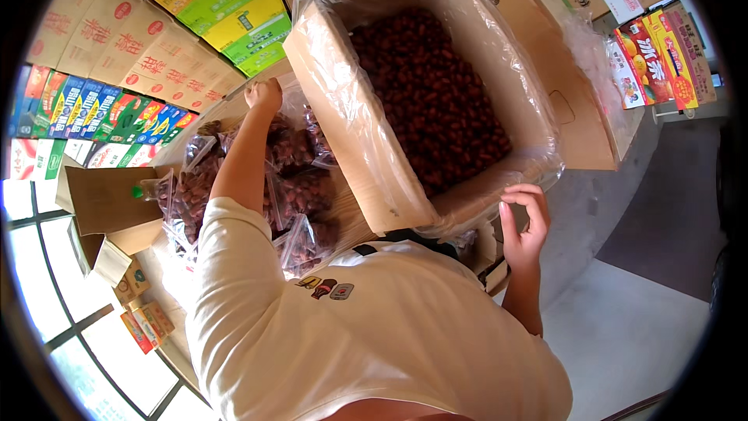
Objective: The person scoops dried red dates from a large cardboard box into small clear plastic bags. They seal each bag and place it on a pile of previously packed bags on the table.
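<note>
A cardboard box lined with clear plastic stands before me, holding a heap of dark red jujubes. My left hand is closed beyond the packed bags, left of the box; whether it grips something cannot be made out. Under and beside my left forearm lie several clear bags filled with the same red fruit. My right hand is raised beside the box's near right corner, fingers curled and thumb apart. Its fingertips are close to the plastic liner; whether they touch it is unclear.
Stacked cartons and yellow and green boxes line the far left side. An open cardboard box stands left of the bags. A large flat carton lies behind the lined box, with drink cartons at the far right.
</note>
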The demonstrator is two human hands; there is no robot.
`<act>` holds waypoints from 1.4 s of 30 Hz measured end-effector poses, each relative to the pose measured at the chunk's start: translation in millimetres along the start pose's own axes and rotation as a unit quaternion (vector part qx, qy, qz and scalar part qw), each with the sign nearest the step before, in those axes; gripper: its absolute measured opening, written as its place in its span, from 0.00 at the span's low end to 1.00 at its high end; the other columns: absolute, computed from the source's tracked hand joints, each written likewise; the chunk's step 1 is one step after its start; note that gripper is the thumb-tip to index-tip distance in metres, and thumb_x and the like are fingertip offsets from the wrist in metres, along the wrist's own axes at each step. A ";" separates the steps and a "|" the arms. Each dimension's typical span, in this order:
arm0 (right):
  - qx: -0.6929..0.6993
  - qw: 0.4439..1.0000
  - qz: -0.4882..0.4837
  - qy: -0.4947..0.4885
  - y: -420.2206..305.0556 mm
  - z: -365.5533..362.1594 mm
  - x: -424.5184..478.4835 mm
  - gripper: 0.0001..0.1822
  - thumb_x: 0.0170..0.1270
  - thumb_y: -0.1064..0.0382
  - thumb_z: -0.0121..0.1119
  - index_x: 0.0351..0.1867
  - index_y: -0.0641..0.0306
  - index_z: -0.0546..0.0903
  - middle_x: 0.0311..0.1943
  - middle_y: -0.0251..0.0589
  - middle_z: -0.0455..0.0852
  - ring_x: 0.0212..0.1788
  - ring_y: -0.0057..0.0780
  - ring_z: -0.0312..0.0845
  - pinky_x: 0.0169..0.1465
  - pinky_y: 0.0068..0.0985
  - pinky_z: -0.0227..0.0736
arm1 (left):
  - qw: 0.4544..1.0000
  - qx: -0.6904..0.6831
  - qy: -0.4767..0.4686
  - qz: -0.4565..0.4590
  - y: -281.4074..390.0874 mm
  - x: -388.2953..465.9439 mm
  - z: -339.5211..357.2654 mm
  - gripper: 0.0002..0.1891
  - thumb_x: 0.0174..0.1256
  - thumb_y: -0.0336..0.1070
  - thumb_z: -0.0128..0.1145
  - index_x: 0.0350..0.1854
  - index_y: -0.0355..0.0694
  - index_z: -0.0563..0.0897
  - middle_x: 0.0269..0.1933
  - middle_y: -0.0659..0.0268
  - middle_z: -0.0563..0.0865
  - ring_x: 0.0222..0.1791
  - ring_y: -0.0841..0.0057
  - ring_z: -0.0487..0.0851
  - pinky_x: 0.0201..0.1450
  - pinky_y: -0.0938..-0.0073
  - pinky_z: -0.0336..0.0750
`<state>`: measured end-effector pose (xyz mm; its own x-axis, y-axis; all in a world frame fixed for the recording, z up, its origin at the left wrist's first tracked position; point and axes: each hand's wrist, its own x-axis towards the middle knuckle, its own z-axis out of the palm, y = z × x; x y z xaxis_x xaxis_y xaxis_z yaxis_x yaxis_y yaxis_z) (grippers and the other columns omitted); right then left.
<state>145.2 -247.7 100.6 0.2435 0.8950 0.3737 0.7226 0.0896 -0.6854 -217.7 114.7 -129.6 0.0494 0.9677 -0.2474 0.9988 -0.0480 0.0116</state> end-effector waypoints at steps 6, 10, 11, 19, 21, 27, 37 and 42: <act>0.037 0.998 -0.038 -0.019 -3.1 7.4 16.3 0.04 0.54 0.76 0.60 0.32 0.68 0.79 0.37 0.45 0.80 0.41 0.37 0.77 0.46 0.28 0.72 | 0.996 0.028 0.055 -0.063 -12.6 -35.8 -68.1 0.12 0.63 0.41 0.48 0.40 0.50 0.84 0.46 0.60 0.86 0.50 0.64 0.82 0.55 0.57 0.69; 0.066 0.995 -0.072 -0.033 -3.8 14.1 26.7 0.04 0.54 0.76 0.60 0.31 0.67 0.78 0.36 0.44 0.80 0.40 0.37 0.77 0.45 0.28 0.72 | 0.987 -0.024 0.159 -0.022 -27.2 -74.3 -138.9 0.08 0.62 0.42 0.52 0.36 0.52 0.84 0.39 0.64 0.87 0.46 0.66 0.82 0.50 0.58 0.70; 0.072 0.993 -0.085 -0.037 -3.7 15.7 30.1 0.04 0.54 0.76 0.60 0.31 0.67 0.78 0.36 0.44 0.79 0.40 0.38 0.77 0.45 0.28 0.72 | 0.979 -0.052 0.194 0.013 -30.7 -85.1 -153.7 0.07 0.62 0.43 0.53 0.35 0.52 0.84 0.37 0.65 0.87 0.44 0.66 0.82 0.49 0.58 0.70; 0.116 0.986 -0.115 -0.035 -10.4 24.3 57.2 0.11 0.54 0.74 0.62 0.40 0.68 0.77 0.39 0.44 0.80 0.40 0.36 0.77 0.46 0.28 0.72 | 0.838 -0.238 0.389 0.301 51.4 -205.6 -251.3 0.01 0.57 0.27 0.61 0.31 0.38 0.82 0.31 0.63 0.85 0.33 0.67 0.81 0.38 0.70 0.74; 0.130 0.985 -0.114 -0.026 -7.8 25.6 62.6 0.21 0.54 0.71 0.65 0.51 0.66 0.74 0.43 0.44 0.79 0.43 0.34 0.76 0.48 0.28 0.71 | 0.830 -0.286 0.340 0.336 83.4 -230.3 -248.1 0.02 0.56 0.27 0.61 0.31 0.38 0.82 0.32 0.61 0.84 0.34 0.65 0.81 0.39 0.68 0.74; 0.134 0.982 -0.123 0.051 -3.6 27.2 77.9 0.36 0.49 0.65 0.71 0.61 0.60 0.68 0.49 0.44 0.76 0.49 0.36 0.74 0.53 0.31 0.69 | 0.798 -0.273 0.285 0.456 155.8 -258.6 -223.4 0.05 0.53 0.26 0.63 0.33 0.37 0.83 0.32 0.61 0.83 0.34 0.62 0.79 0.40 0.64 0.72; 0.262 0.964 -0.046 -0.003 79.0 48.9 85.4 0.04 0.53 0.72 0.66 0.31 0.68 0.82 0.39 0.39 0.80 0.42 0.27 0.78 0.47 0.24 0.72 | 0.837 -0.287 0.184 0.428 193.5 -232.6 -152.7 0.07 0.51 0.28 0.64 0.34 0.39 0.83 0.33 0.62 0.84 0.35 0.64 0.80 0.42 0.66 0.74; 0.277 0.959 -0.050 -0.012 92.1 57.5 86.2 0.04 0.54 0.73 0.65 0.32 0.68 0.82 0.39 0.38 0.80 0.40 0.24 0.78 0.44 0.21 0.72 | 0.839 -0.317 0.166 0.410 201.2 -223.7 -133.1 0.06 0.51 0.25 0.64 0.32 0.38 0.83 0.31 0.64 0.84 0.34 0.67 0.81 0.40 0.69 0.75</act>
<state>195.5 -137.1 33.8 0.1718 0.8788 0.4452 0.2849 0.3883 -0.8764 -27.6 -78.5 57.0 0.6124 0.6949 0.3769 0.4243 -0.6912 0.5850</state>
